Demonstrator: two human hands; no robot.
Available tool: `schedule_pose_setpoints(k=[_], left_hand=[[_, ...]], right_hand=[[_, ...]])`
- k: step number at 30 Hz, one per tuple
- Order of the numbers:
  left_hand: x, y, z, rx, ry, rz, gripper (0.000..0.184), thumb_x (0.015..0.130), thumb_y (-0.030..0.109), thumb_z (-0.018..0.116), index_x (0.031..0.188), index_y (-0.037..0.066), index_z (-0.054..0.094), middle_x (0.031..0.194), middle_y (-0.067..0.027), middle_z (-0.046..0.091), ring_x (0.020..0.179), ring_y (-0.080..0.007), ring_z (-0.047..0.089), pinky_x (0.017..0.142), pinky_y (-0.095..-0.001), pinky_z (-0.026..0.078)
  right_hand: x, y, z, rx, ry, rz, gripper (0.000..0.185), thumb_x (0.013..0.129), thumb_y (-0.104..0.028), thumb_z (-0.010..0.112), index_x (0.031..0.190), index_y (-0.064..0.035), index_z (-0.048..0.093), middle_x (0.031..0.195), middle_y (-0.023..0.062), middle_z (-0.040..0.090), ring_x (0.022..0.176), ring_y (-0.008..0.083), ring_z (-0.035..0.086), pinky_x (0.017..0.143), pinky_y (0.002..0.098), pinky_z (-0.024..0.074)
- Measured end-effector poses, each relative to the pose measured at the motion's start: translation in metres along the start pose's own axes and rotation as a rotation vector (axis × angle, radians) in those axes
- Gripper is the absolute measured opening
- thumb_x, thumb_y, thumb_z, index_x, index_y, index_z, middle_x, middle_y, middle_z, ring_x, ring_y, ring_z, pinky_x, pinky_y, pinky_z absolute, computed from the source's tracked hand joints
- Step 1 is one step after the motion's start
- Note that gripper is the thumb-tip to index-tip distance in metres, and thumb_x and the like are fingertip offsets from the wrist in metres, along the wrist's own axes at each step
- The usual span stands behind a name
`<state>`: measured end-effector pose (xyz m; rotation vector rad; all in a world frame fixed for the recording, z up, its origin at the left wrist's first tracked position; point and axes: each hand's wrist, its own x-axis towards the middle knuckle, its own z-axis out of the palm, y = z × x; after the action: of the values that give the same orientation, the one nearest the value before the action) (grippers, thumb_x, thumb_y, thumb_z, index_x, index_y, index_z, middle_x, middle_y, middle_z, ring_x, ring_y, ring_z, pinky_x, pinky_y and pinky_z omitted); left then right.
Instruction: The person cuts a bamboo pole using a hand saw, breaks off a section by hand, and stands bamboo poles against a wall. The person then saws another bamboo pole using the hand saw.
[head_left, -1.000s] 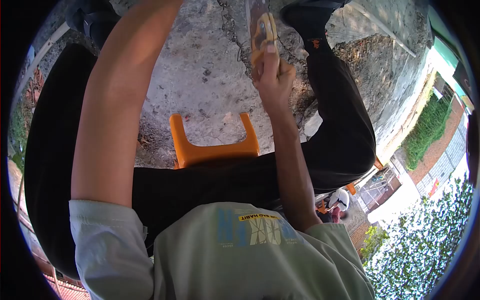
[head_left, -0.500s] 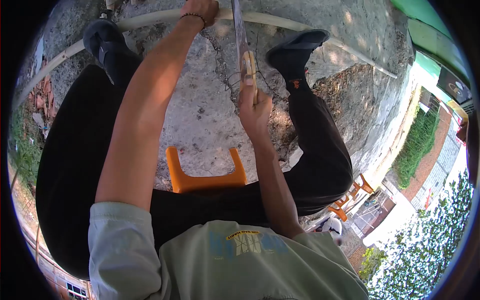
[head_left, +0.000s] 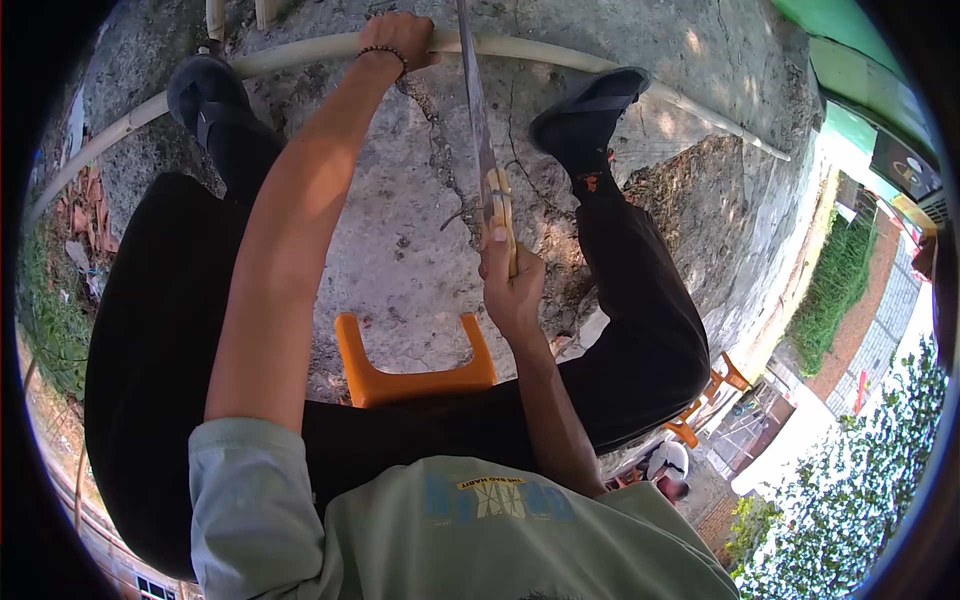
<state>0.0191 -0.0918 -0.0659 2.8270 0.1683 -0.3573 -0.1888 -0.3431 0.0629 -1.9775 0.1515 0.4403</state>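
A long pale pole (head_left: 310,52), bamboo by its look, lies across the upper part of the head view. My left hand (head_left: 397,40), with a dark beaded bracelet at the wrist, is closed around it. In my right hand (head_left: 514,285) is the pale wooden handle of a hand saw (head_left: 480,125), held with the fingers wrapped and the thumb along it. The saw's narrow blade points away from me and crosses the pole just right of my left hand. Whether its teeth have cut into the pole cannot be made out.
My shoes (head_left: 590,110) stand near the pole on cracked concrete (head_left: 390,200). An orange plastic stool (head_left: 415,385) is beneath me. Two pale pole ends (head_left: 215,18) show at the top. At lower right are more orange stools (head_left: 725,375) and another person (head_left: 668,462).
My right hand has drawn the saw back toward my body, its handle now farther from the pole. My left hand keeps its hold. The whole view has shifted slightly.
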Motion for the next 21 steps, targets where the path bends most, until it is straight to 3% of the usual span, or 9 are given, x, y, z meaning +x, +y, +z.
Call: schedule_pose_setpoints(k=[4, 7, 10, 13, 15, 17, 21], left_hand=[[0.005, 0.005, -0.010, 0.006, -0.066, -0.043, 0.042, 0.081, 0.046, 0.074, 0.110, 0.015, 0.073, 0.107, -0.0133, 0.073, 0.103, -0.0317, 0.070, 0.086, -0.0477, 0.057], [0.004, 0.009, -0.017, 0.049, -0.156, -0.072, 0.043, 0.082, 0.045, 0.075, 0.109, 0.013, 0.073, 0.110, -0.0148, 0.072, 0.104, -0.0321, 0.070, 0.086, -0.0470, 0.057], [0.008, 0.009, -0.015, 0.045, -0.077, -0.033, 0.044, 0.082, 0.045, 0.075, 0.110, 0.011, 0.073, 0.110, -0.0154, 0.072, 0.104, -0.0328, 0.070, 0.088, -0.0466, 0.057], [0.006, 0.008, -0.017, 0.063, -0.069, -0.073, 0.044, 0.082, 0.044, 0.075, 0.111, 0.012, 0.072, 0.111, -0.0152, 0.072, 0.105, -0.0332, 0.070, 0.089, -0.0463, 0.056], [0.006, 0.011, -0.007, 0.076, -0.075, -0.117, 0.040, 0.082, 0.043, 0.076, 0.115, 0.020, 0.072, 0.117, -0.0085, 0.071, 0.107, -0.0283, 0.069, 0.088, -0.0447, 0.057], [-0.003, 0.014, -0.001, 0.049, -0.122, -0.120, 0.042, 0.082, 0.044, 0.076, 0.116, 0.019, 0.072, 0.117, -0.0092, 0.071, 0.109, -0.0289, 0.069, 0.089, -0.0450, 0.057], [0.001, 0.013, -0.009, 0.027, -0.100, -0.116, 0.048, 0.082, 0.043, 0.075, 0.119, 0.013, 0.068, 0.120, -0.0156, 0.068, 0.110, -0.0345, 0.067, 0.092, -0.0479, 0.055]], right_hand=[[0.008, -0.006, 0.003, 0.059, -0.012, 0.053, 0.053, 0.104, -0.028, 0.052, 0.058, -0.0035, 0.046, 0.051, -0.0012, 0.042, 0.048, 0.0062, 0.035, 0.044, 0.0325, 0.0256], [0.056, -0.008, 0.018, -0.005, -0.045, -0.017, 0.050, 0.105, -0.031, 0.050, 0.063, -0.0044, 0.049, 0.056, -0.0032, 0.043, 0.049, 0.0048, 0.036, 0.045, 0.0269, 0.0275], [0.079, -0.023, 0.020, 0.017, -0.013, -0.013, 0.049, 0.104, -0.031, 0.051, 0.063, -0.0045, 0.048, 0.056, -0.0031, 0.043, 0.049, 0.0044, 0.037, 0.045, 0.0266, 0.0272], [0.013, -0.016, -0.011, 0.135, -0.006, 0.077, 0.049, 0.105, -0.028, 0.050, 0.062, -0.0039, 0.050, 0.054, -0.0032, 0.044, 0.050, 0.0034, 0.038, 0.044, 0.0267, 0.0277], [-0.017, -0.011, -0.024, 0.133, -0.007, 0.075, 0.050, 0.105, -0.027, 0.051, 0.060, -0.0031, 0.051, 0.053, -0.0037, 0.045, 0.050, 0.0027, 0.039, 0.044, 0.0270, 0.0284], [-0.037, -0.014, -0.022, 0.153, -0.001, 0.108, 0.049, 0.105, -0.026, 0.051, 0.061, -0.0032, 0.051, 0.053, -0.0045, 0.045, 0.051, 0.0011, 0.039, 0.044, 0.0262, 0.0279], [0.053, -0.013, 0.014, 0.049, 0.025, 0.018, 0.050, 0.104, -0.027, 0.054, 0.059, -0.0044, 0.048, 0.053, -0.0048, 0.041, 0.050, 0.0038, 0.035, 0.045, 0.0282, 0.0267]])
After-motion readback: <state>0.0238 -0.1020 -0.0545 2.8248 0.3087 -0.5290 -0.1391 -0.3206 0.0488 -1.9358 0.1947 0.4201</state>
